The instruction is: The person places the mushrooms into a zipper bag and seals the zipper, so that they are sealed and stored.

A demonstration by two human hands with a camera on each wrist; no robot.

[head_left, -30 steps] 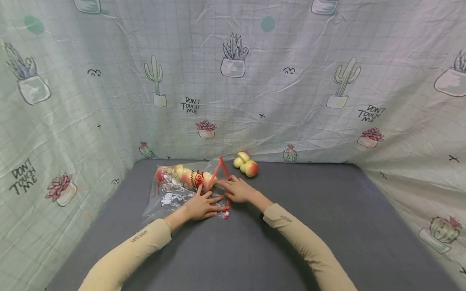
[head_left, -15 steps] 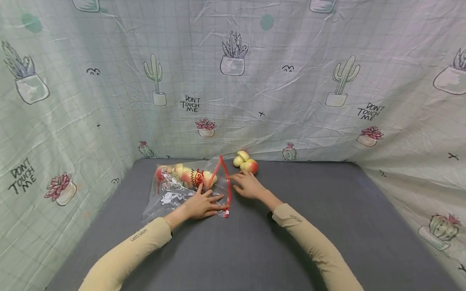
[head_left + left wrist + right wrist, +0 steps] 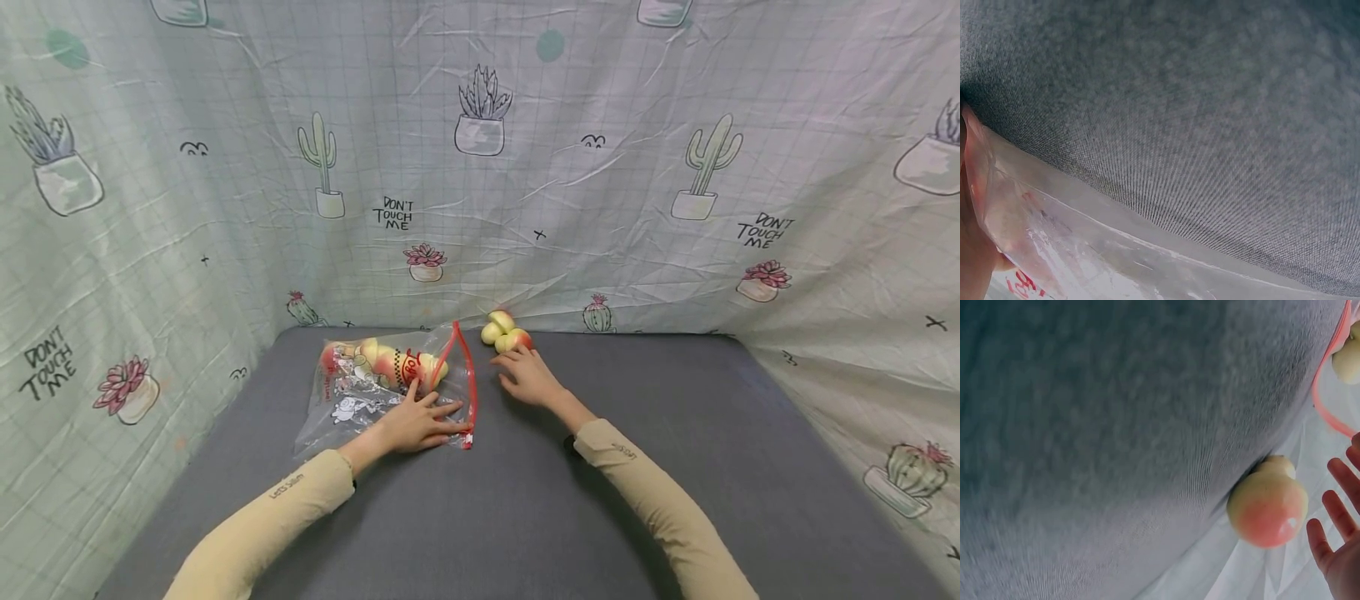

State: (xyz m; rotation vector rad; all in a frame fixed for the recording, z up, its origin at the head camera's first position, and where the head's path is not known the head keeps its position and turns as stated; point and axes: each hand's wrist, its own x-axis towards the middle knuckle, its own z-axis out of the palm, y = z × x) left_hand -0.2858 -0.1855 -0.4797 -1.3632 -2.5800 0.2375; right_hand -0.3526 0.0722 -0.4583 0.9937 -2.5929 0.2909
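Observation:
A clear zip bag point(image 3: 360, 408) with red zipper edging and printed lettering lies on the table, its mouth gaping to the right. Inside are several yellow, red-blushed, fruit-like pieces point(image 3: 382, 363). My left hand point(image 3: 416, 423) rests on the bag near its mouth with fingers spread; in the left wrist view that hand point(image 3: 975, 250) shows only at the left edge beside the plastic. More yellow-and-red, lobed fruit-like pieces point(image 3: 498, 330) sit beyond the bag. My right hand point(image 3: 531, 379) is just in front of them, fingers extended, holding nothing. The right wrist view shows one rounded piece point(image 3: 1269, 509) beside the fingertips.
A dark grey cloth-covered table point(image 3: 480, 517) spreads under everything. Behind it and at both sides hangs a pale curtain point(image 3: 525, 192) printed with cacti and potted plants, close behind the loose pieces.
My right hand has left the bag's red-edged mouth and moved right and away from me to the loose fruit-like pieces. My left hand has stayed on the bag.

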